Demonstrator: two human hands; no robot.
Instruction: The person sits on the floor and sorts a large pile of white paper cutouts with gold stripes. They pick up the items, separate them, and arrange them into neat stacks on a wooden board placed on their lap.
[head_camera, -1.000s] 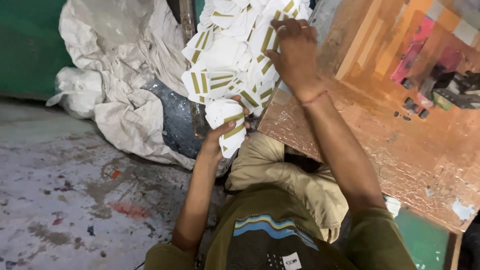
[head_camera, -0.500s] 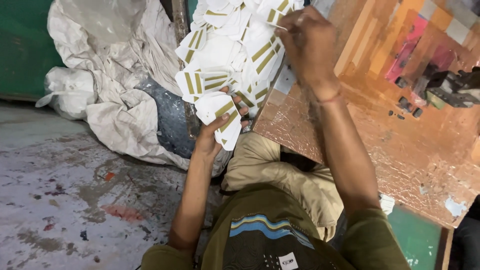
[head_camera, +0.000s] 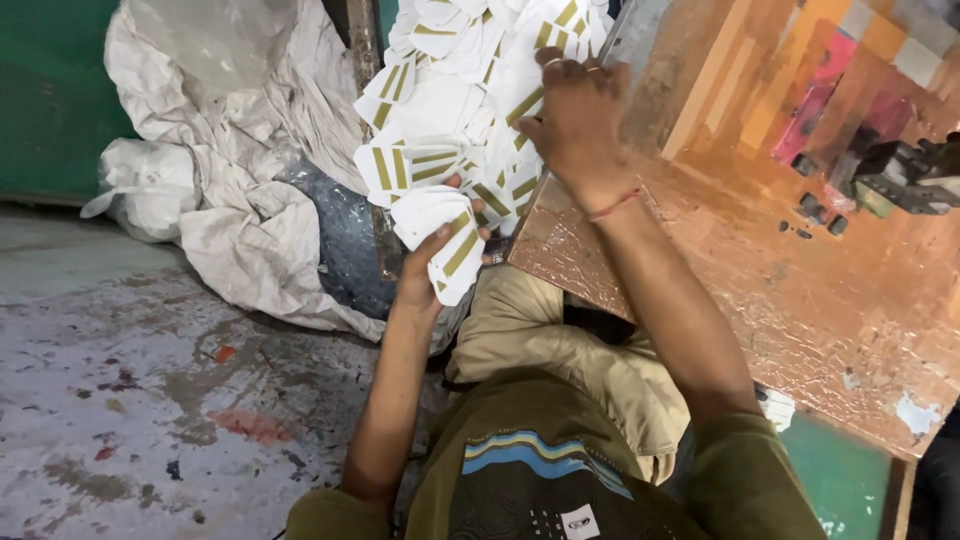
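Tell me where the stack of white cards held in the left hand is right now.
In the head view, the stack of white cards sits left of centre in the left hand, just below the big card pile and beside the copper-coloured table's near-left edge.

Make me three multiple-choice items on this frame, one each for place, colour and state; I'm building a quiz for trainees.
1. Where is the right hand?
A. on the pile of white cards
B. on the floor
C. in a lap

2. What colour are the stripes on the cards?
A. red
B. olive-gold
C. blue

3. What is the left hand doing?
A. hanging empty
B. gripping a small stack of cards
C. pressing the copper-coloured tabletop

Answers: 1 A, its fingers rest on the heap; 2 B, paired olive-gold bars show; 3 B, its fingers wrap the stack.
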